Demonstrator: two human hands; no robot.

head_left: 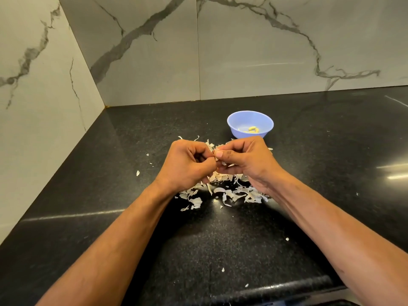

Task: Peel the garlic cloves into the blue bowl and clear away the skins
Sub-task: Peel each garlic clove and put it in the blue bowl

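Head view is showing the left hand [187, 161] curling its fingers and pinching a garlic clove [215, 156] together with the right hand [245, 161], both meeting above a pile of skins [223, 191] that is lying on the black counter [309, 195]. At one o'clock from the hands, the blue bowl [250, 124] is sitting with peeled cloves [254, 129] inside, close beyond the pile.

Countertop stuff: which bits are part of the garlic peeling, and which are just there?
Part of the job:
- blue bowl with peeled cloves inside
- clove pinched between left hand and right hand
- pile of skins under the hands

Just there:
- black countertop
- marble wall
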